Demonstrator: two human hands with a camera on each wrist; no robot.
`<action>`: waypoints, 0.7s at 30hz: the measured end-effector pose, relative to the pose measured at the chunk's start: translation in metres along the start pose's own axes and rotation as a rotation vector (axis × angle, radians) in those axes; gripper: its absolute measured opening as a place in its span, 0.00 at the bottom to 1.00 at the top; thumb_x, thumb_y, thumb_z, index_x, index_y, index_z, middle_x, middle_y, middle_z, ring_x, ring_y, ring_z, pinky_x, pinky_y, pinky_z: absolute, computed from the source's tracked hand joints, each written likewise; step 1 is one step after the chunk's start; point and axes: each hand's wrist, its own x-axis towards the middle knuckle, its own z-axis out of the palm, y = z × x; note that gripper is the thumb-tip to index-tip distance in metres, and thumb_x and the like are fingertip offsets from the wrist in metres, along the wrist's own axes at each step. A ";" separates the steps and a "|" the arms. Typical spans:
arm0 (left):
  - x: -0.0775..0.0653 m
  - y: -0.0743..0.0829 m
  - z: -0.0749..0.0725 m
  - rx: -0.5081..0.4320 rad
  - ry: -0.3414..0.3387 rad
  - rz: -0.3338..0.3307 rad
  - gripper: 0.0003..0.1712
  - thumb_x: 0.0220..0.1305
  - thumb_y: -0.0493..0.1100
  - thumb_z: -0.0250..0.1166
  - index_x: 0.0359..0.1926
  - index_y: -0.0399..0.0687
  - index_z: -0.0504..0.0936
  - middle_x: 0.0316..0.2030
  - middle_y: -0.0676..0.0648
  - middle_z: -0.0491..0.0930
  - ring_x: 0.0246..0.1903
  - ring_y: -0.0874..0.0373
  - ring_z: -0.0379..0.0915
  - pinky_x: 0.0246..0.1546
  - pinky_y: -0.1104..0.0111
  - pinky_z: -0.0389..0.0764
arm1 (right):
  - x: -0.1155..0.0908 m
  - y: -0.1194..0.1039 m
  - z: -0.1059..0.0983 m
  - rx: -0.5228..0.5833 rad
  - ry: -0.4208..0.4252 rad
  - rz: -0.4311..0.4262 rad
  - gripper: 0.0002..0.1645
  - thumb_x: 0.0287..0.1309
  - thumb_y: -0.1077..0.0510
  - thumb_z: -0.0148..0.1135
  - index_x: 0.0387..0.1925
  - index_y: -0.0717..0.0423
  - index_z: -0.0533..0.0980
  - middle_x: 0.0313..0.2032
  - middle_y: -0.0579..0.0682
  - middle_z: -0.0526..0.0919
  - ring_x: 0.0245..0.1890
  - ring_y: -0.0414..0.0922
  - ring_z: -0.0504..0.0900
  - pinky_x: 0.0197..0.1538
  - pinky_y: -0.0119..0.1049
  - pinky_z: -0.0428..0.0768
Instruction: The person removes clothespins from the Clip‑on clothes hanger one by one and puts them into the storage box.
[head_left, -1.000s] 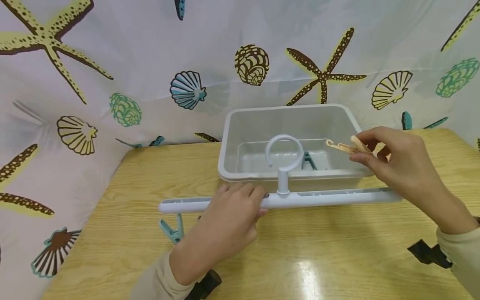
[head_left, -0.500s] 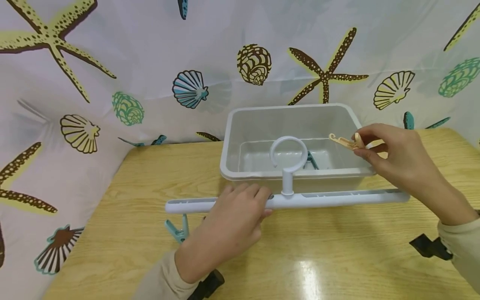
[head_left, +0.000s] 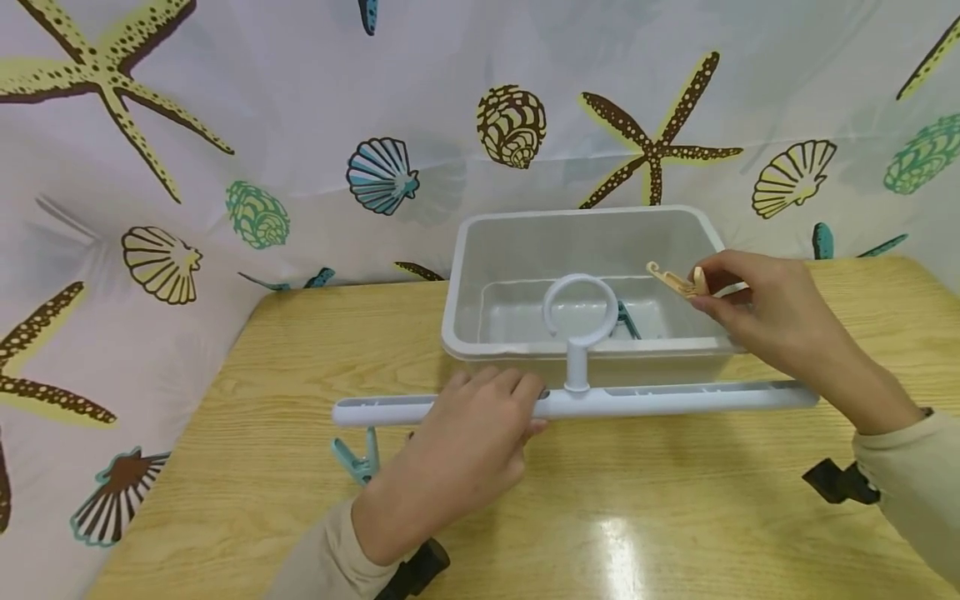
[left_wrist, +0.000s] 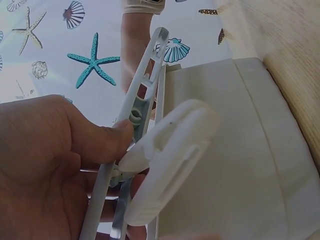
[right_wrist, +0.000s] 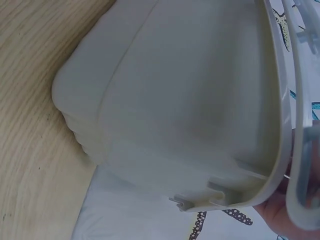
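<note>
My left hand (head_left: 468, 454) grips the pale plastic hanger (head_left: 690, 402) left of its round hook, level in front of a bin. In the left wrist view its thumb lies along the slotted bar, beside a white clothespin (left_wrist: 175, 160) attached there. A teal clothespin (head_left: 362, 462) hangs under the bar's left end. With thumb and fingertips, my right hand (head_left: 783, 312) pinches a cream clothespin (head_left: 678, 283) with a curled hook end, over the bin's right side. In the right wrist view that hand is mostly hidden behind the bin's rim and the hanger.
Behind the hanger stands a light grey bin (head_left: 577, 218) with another teal clothespin (head_left: 628, 321) inside. It rests on a wood-grain table (head_left: 330, 342). A white cloth (head_left: 435, 75) printed with shells and starfish hangs behind and at the left.
My right hand has shifted slightly left, and the cream clothespin has turned so its hook end points further up. The left hand still holds the hanger.
</note>
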 end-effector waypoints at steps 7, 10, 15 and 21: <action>0.001 0.002 0.002 0.005 -0.011 0.010 0.09 0.63 0.43 0.65 0.36 0.42 0.78 0.30 0.50 0.78 0.32 0.56 0.75 0.27 0.66 0.70 | 0.000 0.004 0.008 -0.012 -0.006 -0.028 0.12 0.53 0.69 0.68 0.41 0.64 0.78 0.35 0.56 0.83 0.35 0.49 0.83 0.39 0.38 0.82; 0.000 0.001 0.002 0.004 -0.017 0.010 0.08 0.63 0.43 0.65 0.36 0.43 0.78 0.30 0.50 0.77 0.30 0.56 0.74 0.27 0.67 0.69 | 0.000 0.002 0.008 -0.035 -0.045 -0.027 0.13 0.56 0.67 0.67 0.43 0.63 0.76 0.32 0.53 0.82 0.32 0.45 0.80 0.36 0.32 0.79; -0.001 0.001 0.002 0.008 -0.018 0.006 0.09 0.63 0.44 0.65 0.36 0.43 0.78 0.30 0.50 0.78 0.30 0.57 0.74 0.27 0.68 0.68 | 0.000 -0.001 0.008 -0.051 -0.115 -0.056 0.15 0.59 0.65 0.63 0.47 0.63 0.74 0.29 0.48 0.81 0.29 0.40 0.78 0.31 0.33 0.76; -0.003 0.001 0.001 0.006 -0.017 0.007 0.08 0.63 0.43 0.65 0.35 0.44 0.77 0.29 0.51 0.77 0.29 0.57 0.73 0.27 0.67 0.68 | 0.003 -0.001 0.009 -0.064 -0.132 -0.104 0.14 0.59 0.65 0.64 0.47 0.62 0.74 0.29 0.48 0.82 0.29 0.40 0.79 0.31 0.38 0.79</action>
